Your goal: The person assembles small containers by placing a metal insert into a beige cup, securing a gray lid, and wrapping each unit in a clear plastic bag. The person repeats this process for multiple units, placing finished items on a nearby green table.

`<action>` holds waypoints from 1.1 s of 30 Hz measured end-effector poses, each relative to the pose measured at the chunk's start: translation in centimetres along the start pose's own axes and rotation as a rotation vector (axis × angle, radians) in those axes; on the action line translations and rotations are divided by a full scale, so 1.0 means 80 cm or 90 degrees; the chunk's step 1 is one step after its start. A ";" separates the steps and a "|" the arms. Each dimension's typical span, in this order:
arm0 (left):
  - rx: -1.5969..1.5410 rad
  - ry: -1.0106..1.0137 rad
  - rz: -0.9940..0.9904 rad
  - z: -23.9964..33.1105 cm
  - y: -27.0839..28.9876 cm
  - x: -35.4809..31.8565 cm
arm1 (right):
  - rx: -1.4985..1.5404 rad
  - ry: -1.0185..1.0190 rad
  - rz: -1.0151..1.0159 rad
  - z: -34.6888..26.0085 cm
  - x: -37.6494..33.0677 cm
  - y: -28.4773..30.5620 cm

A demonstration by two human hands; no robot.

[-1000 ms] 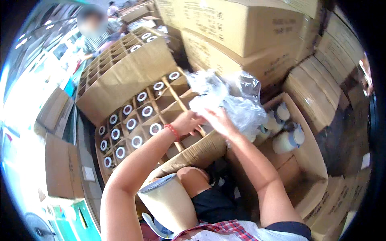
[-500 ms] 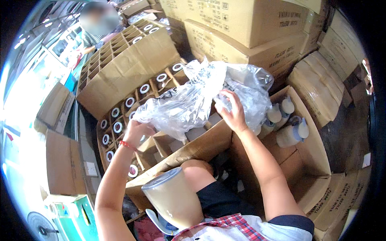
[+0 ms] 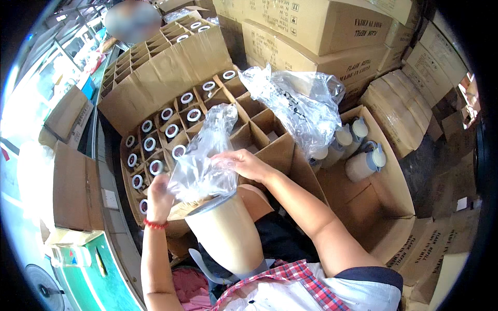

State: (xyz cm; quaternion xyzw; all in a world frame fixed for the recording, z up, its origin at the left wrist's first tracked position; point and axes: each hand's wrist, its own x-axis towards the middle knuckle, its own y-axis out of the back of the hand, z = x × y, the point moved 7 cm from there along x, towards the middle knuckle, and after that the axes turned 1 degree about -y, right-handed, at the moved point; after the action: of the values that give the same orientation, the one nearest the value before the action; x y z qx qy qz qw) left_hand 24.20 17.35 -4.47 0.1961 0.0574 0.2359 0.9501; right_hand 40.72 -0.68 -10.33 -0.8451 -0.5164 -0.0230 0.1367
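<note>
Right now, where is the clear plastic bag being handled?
In the head view, centre: the plastic bag sits over the beige jug's mouth, between both hands, before the divided carton.

Cream jug, clear plastic bag, brown divided carton, red bracelet

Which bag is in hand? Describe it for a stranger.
Find the big divided carton. Below it stands a beige jug; the clear bag sits over its mouth, held by left hand and right hand, unlike the loose crumpled bag farther right.

Clear glossy plastic bag; matt cream plastic jug; brown matt cardboard carton.
</note>
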 end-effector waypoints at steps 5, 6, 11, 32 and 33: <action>-0.124 -0.160 0.176 0.015 0.016 -0.141 | -0.244 0.336 0.021 -0.103 -0.110 -0.060; 0.046 -0.193 0.137 -0.027 0.018 -0.162 | -0.390 0.408 0.088 -0.111 -0.129 -0.065; 0.262 -0.223 -0.007 -0.015 -0.030 -0.171 | -0.602 0.352 0.149 -0.074 -0.147 -0.059; 0.014 0.065 -0.134 -0.095 -0.078 -0.416 | -0.460 0.072 -0.235 -0.058 -0.342 -0.105; 0.072 0.050 -0.168 -0.084 -0.085 -0.424 | -0.442 -0.001 -0.176 -0.070 -0.343 -0.080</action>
State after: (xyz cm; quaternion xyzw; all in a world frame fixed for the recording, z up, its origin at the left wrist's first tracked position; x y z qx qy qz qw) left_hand -4.13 -1.83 -12.76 0.2305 0.1333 0.1127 0.9573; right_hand 22.88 -23.14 -8.57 -0.7637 -0.5869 -0.2142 -0.1629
